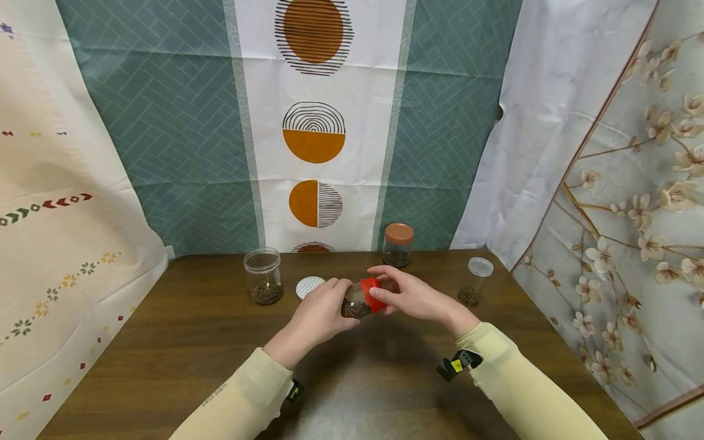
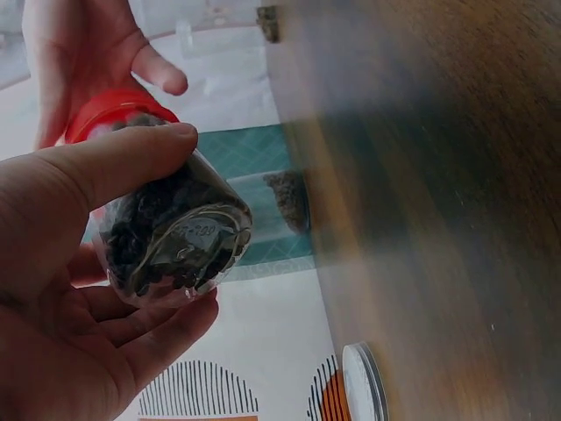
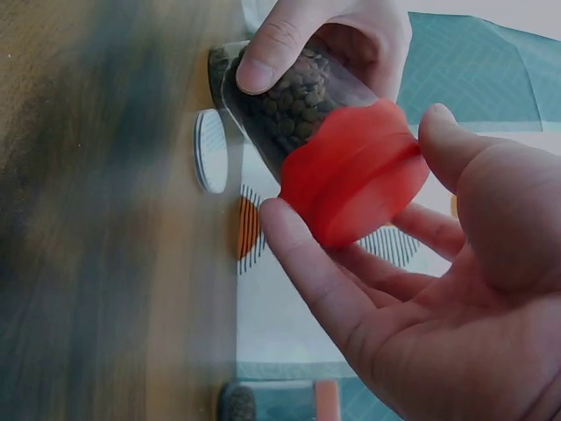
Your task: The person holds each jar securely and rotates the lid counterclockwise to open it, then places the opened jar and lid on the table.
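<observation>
Tilted on its side above the table, a clear jar [image 1: 356,305] of dark brown pellets lies in my left hand [image 1: 321,311]. The left thumb and fingers grip its body, and the jar's base [image 2: 200,241] faces the left wrist camera. A red lid [image 3: 355,175] with a wavy rim sits over the mouth end. My right hand [image 1: 412,297] holds this lid between thumb and fingers, as the right wrist view also shows. Pellets [image 3: 294,101] show through the clear wall near the lid. Whether the lid is screwed tight, I cannot tell.
On the wooden table [image 1: 181,342], a lidless clear jar [image 1: 264,275] with pellets stands left, beside a white round lid [image 1: 308,286]. A jar with a pinkish-brown lid [image 1: 398,233] stands at the back. At right is a smaller capped jar [image 1: 476,281]. Patterned cloths hang around.
</observation>
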{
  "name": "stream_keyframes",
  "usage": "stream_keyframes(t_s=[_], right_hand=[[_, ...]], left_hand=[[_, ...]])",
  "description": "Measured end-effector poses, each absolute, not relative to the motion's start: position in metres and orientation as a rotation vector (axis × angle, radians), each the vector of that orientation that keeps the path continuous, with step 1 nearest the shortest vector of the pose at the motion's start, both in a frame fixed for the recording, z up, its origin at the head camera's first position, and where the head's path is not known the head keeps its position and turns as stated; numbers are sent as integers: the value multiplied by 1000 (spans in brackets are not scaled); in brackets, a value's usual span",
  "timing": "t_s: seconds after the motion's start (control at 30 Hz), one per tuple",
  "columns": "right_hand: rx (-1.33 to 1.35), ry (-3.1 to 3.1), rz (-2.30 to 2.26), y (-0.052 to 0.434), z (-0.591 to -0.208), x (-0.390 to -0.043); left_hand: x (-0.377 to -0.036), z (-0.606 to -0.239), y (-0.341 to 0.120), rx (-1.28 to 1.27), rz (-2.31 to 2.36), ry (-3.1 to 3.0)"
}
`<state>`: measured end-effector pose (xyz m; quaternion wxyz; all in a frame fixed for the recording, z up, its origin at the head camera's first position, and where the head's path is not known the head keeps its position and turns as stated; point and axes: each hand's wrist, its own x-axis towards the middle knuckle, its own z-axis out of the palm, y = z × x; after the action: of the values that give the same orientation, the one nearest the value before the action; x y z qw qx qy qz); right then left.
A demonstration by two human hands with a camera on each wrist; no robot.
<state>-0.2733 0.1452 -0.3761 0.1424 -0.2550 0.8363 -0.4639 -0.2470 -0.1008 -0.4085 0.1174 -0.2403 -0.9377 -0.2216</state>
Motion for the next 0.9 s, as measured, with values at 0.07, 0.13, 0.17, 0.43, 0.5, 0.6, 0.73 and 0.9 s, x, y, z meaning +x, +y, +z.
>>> stream_keyframes(t_s=[0.07, 0.13, 0.17, 0.43, 0.5, 0.6, 0.73, 0.9], right_hand=[[-744, 2416, -1338, 145, -377, -274], [-761, 2438, -1330, 145, -377, -274], [-772, 2449, -1327, 145, -378, -274], [-873, 2522, -1282, 148, -379, -274], [-906, 2537, -1268, 149, -379, -274], [-939, 2528, -1274, 150, -379, -274], [-960, 2479, -1317, 152, -380, -274], [-982, 2458, -1332, 154, -381, -274]], left_hand=[[-247, -409, -101, -705, -643, -2745], [-247, -409, -101, -711, -643, -2748], [-247, -409, -101, -712, -645, -2748], [-246, -410, -101, -723, -655, -2739], [-246, -410, -101, -724, -662, -2736], [-246, -411, -101, -724, -672, -2737], [-246, -410, -100, -725, -687, -2742], [-246, -410, -100, -725, -689, -2743]])
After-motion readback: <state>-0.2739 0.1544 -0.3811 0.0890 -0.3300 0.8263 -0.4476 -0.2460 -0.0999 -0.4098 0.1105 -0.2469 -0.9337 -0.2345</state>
